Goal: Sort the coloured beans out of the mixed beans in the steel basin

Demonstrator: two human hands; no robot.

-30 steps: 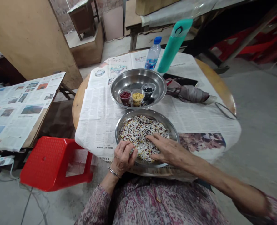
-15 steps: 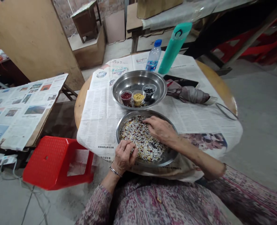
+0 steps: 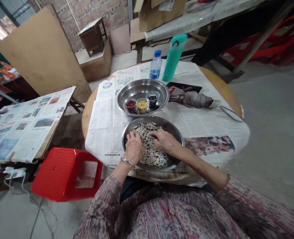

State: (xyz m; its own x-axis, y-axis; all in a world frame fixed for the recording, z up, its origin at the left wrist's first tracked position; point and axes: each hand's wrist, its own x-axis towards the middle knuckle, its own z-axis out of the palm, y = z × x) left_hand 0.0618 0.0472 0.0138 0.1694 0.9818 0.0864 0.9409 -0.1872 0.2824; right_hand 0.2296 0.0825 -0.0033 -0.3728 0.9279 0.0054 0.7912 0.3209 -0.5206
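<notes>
Mixed beans and white grains (image 3: 153, 158) lie in the near steel basin (image 3: 175, 162) on the table (image 3: 87, 116), likely hard, light and slippery, best pinched singly. Left hand (image 3: 134, 147) and right hand (image 3: 167, 142) curl over them; whether either grips any, I cannot tell.

Cannot see grain mix (image 3: 154, 156) under left hand (image 3: 134, 147) | cannot tell if pinching any in right hand (image 3: 167, 142), too small | find cardboard box (image 3: 159, 17) cut by top edge | red furniture (image 3: 273, 43) blurred, cut by right edge | cannot read newspaper (image 3: 101, 127) fine print
</notes>
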